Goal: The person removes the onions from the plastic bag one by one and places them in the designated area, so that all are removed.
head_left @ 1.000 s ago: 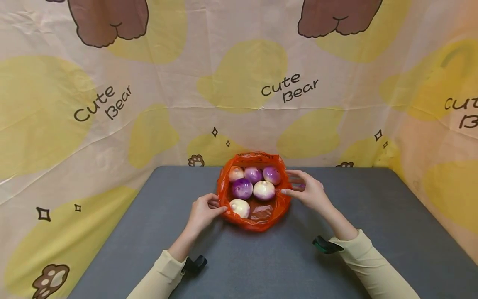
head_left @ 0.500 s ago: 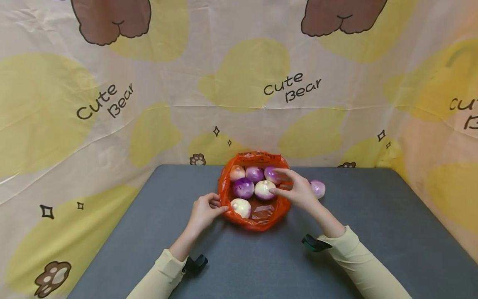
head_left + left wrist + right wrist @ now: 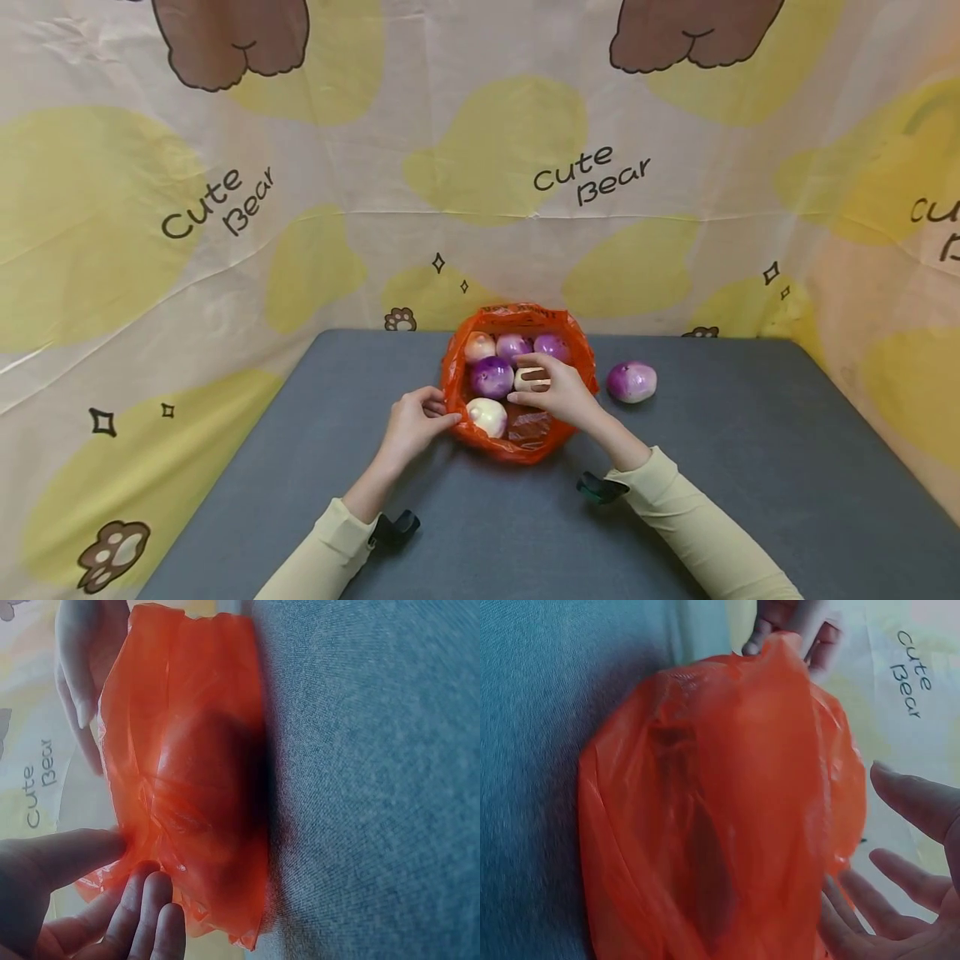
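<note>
A pale cloth backdrop (image 3: 360,167) printed with yellow patches, brown bear shapes and "Cute Bear" lettering stands behind a dark grey table (image 3: 480,533). Toward the table's far edge sits an orange-red, thin plastic bag (image 3: 498,450), its round mouth open upward. The left hand (image 3: 408,425) pinches the bag's near-left rim between thumb and fingers; the right hand (image 3: 564,396) hangs over the mouth, fingers and thumb spread apart and gripping nothing, though whether a fingertip touches an onion cannot be told. Six round onions lie inside: a purple-and-white onion (image 3: 632,382) rests outside on the table, near the bag's right side. Under the right hand is a white onion (image 3: 531,377); another white onion (image 3: 487,417) sits at the near left, beside a deep purple onion (image 3: 492,377), with three more along the back. The onions should be firm, fairly weighty and slick-skinned, prone to rolling, so each is best taken round its widest part. The bag looks light and limp; its film would likely crumple or tear if tugged, making a gathered fold of rim the safer hold.
</note>
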